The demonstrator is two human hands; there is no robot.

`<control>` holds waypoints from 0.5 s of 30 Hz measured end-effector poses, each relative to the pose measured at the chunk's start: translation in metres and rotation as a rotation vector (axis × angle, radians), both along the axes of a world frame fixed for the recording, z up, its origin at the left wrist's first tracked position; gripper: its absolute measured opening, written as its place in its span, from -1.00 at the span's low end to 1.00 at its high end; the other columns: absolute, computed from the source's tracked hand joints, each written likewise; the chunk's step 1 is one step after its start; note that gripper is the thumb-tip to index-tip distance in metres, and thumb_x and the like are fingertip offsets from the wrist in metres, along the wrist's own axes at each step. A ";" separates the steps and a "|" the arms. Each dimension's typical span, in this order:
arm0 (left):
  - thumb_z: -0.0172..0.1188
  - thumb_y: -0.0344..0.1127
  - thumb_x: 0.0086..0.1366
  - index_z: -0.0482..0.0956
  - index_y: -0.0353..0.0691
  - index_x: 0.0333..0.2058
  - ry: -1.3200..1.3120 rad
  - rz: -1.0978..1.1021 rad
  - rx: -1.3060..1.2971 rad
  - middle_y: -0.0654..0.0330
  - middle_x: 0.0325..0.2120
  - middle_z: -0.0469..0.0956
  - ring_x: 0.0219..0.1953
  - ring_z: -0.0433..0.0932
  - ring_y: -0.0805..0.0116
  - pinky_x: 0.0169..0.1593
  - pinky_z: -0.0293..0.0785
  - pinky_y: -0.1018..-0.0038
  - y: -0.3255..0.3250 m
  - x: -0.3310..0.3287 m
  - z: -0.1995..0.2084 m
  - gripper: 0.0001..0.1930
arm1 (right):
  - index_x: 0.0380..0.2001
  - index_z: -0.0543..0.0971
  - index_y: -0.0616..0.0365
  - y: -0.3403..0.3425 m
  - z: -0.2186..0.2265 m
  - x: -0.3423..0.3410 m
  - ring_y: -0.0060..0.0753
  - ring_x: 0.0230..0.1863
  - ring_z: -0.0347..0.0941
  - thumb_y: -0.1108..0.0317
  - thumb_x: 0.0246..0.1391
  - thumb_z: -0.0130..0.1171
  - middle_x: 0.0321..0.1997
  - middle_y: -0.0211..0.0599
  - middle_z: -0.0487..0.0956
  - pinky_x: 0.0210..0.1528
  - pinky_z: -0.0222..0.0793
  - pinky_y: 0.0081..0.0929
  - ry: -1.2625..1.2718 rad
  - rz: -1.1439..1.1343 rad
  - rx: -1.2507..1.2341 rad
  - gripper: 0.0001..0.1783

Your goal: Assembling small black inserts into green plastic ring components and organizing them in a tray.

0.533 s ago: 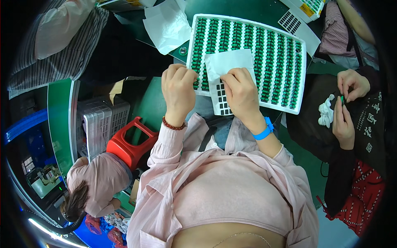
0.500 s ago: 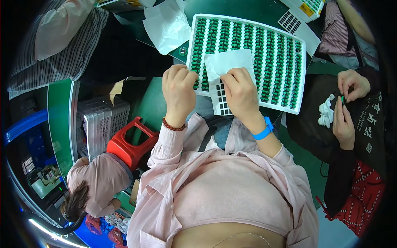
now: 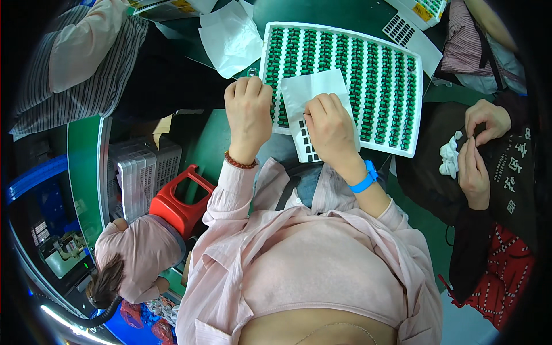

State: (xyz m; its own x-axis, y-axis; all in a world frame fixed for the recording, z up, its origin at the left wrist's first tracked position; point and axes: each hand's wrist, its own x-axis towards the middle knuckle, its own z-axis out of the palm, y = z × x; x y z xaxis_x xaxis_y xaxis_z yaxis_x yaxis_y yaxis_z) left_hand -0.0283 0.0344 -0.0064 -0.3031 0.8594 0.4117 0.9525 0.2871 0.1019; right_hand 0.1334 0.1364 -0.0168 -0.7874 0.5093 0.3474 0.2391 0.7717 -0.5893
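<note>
A white tray on the table holds many rows of small green-and-black parts. Over its near left part lies a white backing sheet of black stickers, the small squares showing along its lower left. My right hand, with a blue band at the wrist, is closed on this sheet, fingers bent over its middle and covering some stickers. At the tray's left edge, my left hand is closed too, its fingertips curled out of sight beside the green parts. What it pinches, if anything, is hidden.
Crumpled white paper lies left of the tray, another sticker sheet behind its right corner. A co-worker's hands work close on the right. A red stool and plastic crates stand at left; another person stands far left.
My right hand has shifted slightly left and covers more of the stickers. My left hand has dipped a little, still closed. The co-worker's hands at right have closed together.
</note>
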 end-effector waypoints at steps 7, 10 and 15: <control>0.31 -0.67 -0.07 0.51 -0.32 -0.40 -0.501 0.021 0.207 0.15 -0.48 0.53 -0.40 0.55 0.15 -0.31 0.48 0.31 -0.012 -0.003 0.029 -0.76 | -0.40 0.50 0.20 0.003 -0.001 0.005 -0.09 -0.24 0.43 0.60 -0.12 0.28 -0.29 -0.21 0.50 -0.21 0.40 -0.21 0.043 0.046 0.029 -0.81; 0.23 -0.67 0.20 0.49 -0.37 -0.33 -1.445 0.130 0.523 0.22 -0.39 0.60 -0.40 0.58 0.50 -0.26 0.53 0.59 -0.018 0.018 0.028 -0.88 | -0.41 0.50 0.21 0.005 0.000 0.005 -0.09 -0.25 0.45 0.60 -0.10 0.27 -0.32 -0.21 0.51 -0.24 0.39 -0.21 0.035 0.038 0.000 -0.83; 0.19 -0.55 0.32 0.59 -0.43 -0.03 -1.773 0.244 0.561 0.18 -0.36 0.62 -0.38 0.66 0.40 -0.25 0.66 0.49 -0.025 0.058 0.005 -0.75 | -0.38 0.53 0.22 0.005 0.007 0.006 -0.22 -0.38 0.48 0.59 0.03 0.22 -0.42 -0.23 0.53 -0.34 0.38 -0.32 0.129 -0.053 -0.179 -0.91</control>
State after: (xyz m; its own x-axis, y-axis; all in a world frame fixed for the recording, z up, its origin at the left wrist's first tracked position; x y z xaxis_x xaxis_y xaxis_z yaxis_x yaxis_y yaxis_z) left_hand 0.0297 0.0094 -0.0013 -0.7173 0.6309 -0.2956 -0.4029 -0.0296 0.9148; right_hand 0.1390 0.1417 -0.0098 -0.7128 0.6114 0.3437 0.1908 0.6406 -0.7438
